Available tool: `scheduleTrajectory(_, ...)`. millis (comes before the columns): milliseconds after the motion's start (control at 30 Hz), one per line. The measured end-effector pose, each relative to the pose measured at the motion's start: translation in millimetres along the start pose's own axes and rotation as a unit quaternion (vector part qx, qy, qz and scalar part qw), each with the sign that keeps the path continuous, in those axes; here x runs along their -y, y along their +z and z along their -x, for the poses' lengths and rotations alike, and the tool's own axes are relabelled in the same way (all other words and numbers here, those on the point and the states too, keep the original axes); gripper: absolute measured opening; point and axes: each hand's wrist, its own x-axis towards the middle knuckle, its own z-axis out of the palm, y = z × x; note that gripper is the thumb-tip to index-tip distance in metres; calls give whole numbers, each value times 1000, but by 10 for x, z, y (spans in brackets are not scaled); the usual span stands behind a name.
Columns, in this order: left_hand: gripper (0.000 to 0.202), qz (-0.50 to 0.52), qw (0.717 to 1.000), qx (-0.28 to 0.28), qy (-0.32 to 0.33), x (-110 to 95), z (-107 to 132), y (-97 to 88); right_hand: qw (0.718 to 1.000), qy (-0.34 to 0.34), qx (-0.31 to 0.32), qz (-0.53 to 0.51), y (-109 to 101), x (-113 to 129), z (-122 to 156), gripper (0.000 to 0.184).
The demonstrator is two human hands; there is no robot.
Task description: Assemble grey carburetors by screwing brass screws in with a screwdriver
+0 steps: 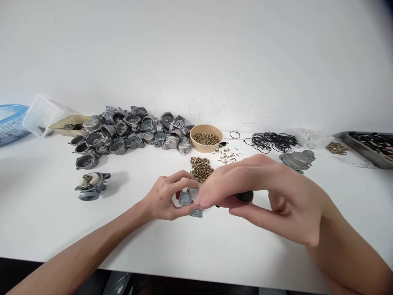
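No lettering, label, brand, number or sign can be read anywhere in view. Any marking on the small grey casting (186, 199) in the left hand (162, 199), or on the piled grey housings (123, 133), is too small to make out from here. The red-and-black handle (245, 197) in the right hand (294, 196), partly covered by fingers, shows nothing legible either.

between the right grip (276, 180) and near edge, the tabletop (251, 258) leaves room; beyond, grey castings (118, 146) and a tan bowl (202, 148) obstruct.
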Motion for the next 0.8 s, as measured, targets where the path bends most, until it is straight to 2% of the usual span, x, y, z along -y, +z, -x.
scheduleTrajectory(133,28,-22,999,0,37,43,14,21,996,-2,-45,72,38,-49,28,43)
scheduleTrajectory(233,32,-28,997,-25,69,90,30,51,995,-1,-42,95,29,-60,31,48)
scheduleTrajectory(300,37,-33,995,-41,83,105,38,62,998,-8,-27,64,-8,-39,30,47)
scheduleTrajectory(400,33,-40,996,-36,78,93,35,54,999,-17,-27,40,-50,-24,29,42)
scheduleTrajectory(567,31,-31,997,-27,70,87,31,50,990,-18,-80,114,4,-77,30,35)
scheduleTrajectory(667,33,-27,996,-36,82,127,54,80,991,2,-65,115,32,-79,44,38)
scheduleTrajectory(800,37,1,996,-34,78,165,80,107,995,20,-20,98,3,-52,76,52)
